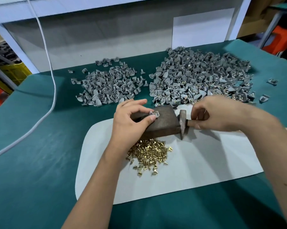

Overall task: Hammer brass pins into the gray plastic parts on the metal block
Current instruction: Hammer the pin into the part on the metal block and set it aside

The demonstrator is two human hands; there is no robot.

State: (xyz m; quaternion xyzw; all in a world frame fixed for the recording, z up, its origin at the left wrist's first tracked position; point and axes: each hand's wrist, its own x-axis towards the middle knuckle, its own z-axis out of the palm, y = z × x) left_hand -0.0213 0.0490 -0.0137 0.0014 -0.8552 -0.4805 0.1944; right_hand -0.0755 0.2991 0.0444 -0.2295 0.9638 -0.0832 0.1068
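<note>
Most of the frame is filled by a green-covered table, behind which a white shelf frame is seen along the top edge. A pale gray sheet is spread across the lower centre of the table. Two heaps of gray plastic parts are seen beyond it: the larger heap in the upper right, with brass showing among its pieces, and the smaller heap just left of centre, with stray pieces scattered around both. A white cable is draped down the left side of the frame. The metal block is set at the centre, on the far edge of the sheet, and its left part is covered by the left hand. A single gray plastic part is pinched on top of the block between that hand's thumb and fingertips. The hammer is laid just right of the block, head against the block's right end, and its wooden handle is gripped near the head by the curled fingers of the right hand, by which most of the handle is hidden. The pile of brass pins is spread on the sheet just below the block, partly covered on its left by the left forearm.
</note>
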